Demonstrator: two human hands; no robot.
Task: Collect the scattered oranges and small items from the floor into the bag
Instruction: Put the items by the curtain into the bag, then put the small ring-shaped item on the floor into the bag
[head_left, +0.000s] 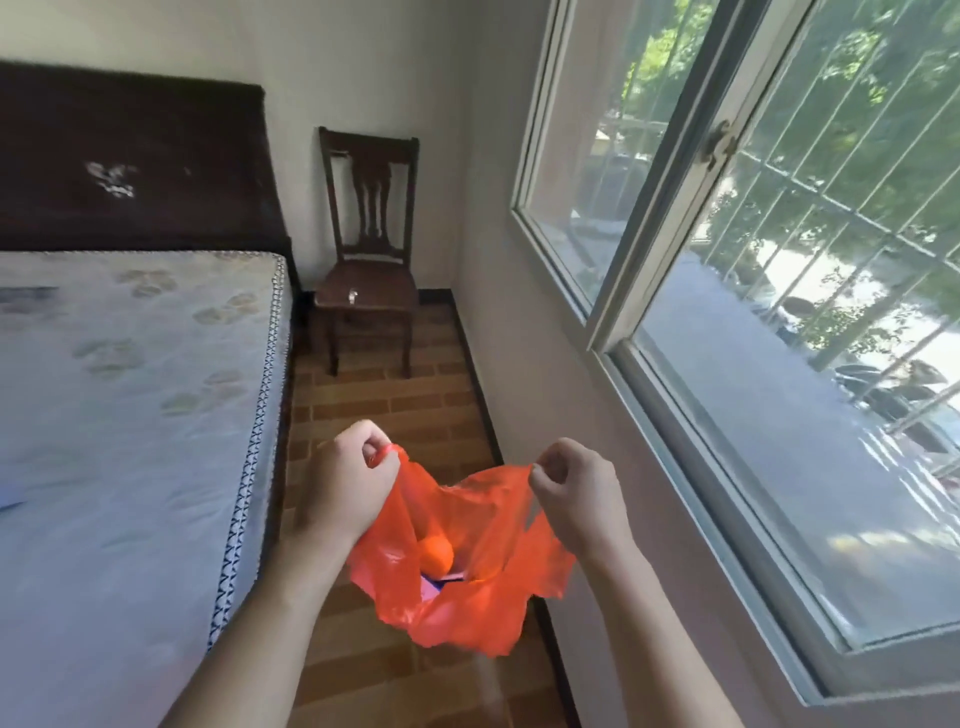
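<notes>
A thin orange plastic bag (483, 587) hangs open in the air between my two hands, above the floor. My left hand (349, 478) grips one handle loop of the bag, fingers curled round it. My right hand (571, 488) pinches the opposite edge of the bag and holds it up. Inside the bag lies an orange (436, 555), and under it a small blue and purple item (434, 584) shows through the opening.
A bed with a pale patterned mattress (130, 415) fills the left side. A dark wooden chair (369, 249) stands at the far wall. A narrow strip of wood-patterned floor (389, 405) runs between bed and wall. A large window (753, 312) lines the right.
</notes>
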